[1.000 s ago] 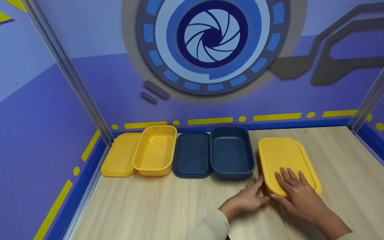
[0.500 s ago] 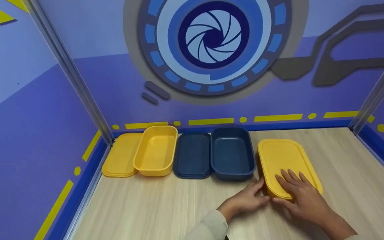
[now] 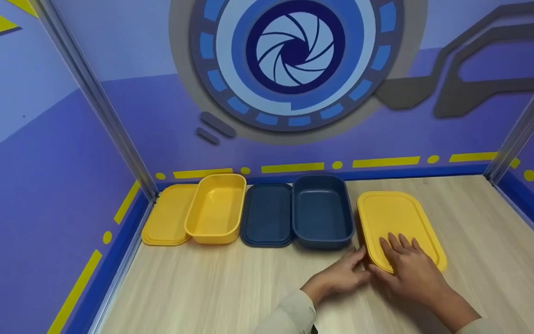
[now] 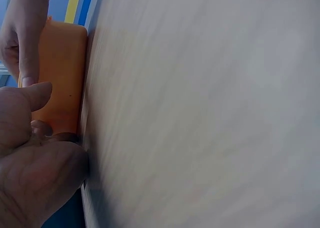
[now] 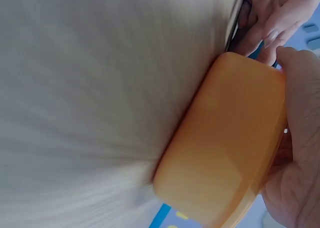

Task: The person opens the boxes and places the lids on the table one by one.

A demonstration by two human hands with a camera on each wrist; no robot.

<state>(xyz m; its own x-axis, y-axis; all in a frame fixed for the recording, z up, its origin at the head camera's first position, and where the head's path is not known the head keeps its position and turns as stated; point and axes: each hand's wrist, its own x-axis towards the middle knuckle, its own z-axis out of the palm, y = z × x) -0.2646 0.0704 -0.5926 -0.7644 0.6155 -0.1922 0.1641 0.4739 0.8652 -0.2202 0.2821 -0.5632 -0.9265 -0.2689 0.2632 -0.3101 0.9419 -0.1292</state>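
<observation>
A yellow lidded box (image 3: 394,211) stands at the right of the table, turned slightly. My right hand (image 3: 417,273) lies on the front part of its lid with the fingers spread, thumb down at the front left corner. My left hand (image 3: 339,278) is on the table beside that same corner, its fingertips at the box's left side and its thumb close to the right thumb. In the right wrist view the box's side wall (image 5: 225,133) shows below the right hand. The left wrist view shows the left hand (image 4: 35,173) right beside the box (image 4: 62,72).
Left of the box stands an open dark blue container (image 3: 322,213). Beside it lie a dark blue lid (image 3: 267,215), an open yellow container (image 3: 216,208) and a yellow lid (image 3: 167,215), in a row along the back wall (image 3: 132,125). Side walls border the wooden table (image 3: 211,287).
My right hand has shifted very slightly left on the lid, and its thumb sits closer to the left hand. The other containers and lids stay in place.
</observation>
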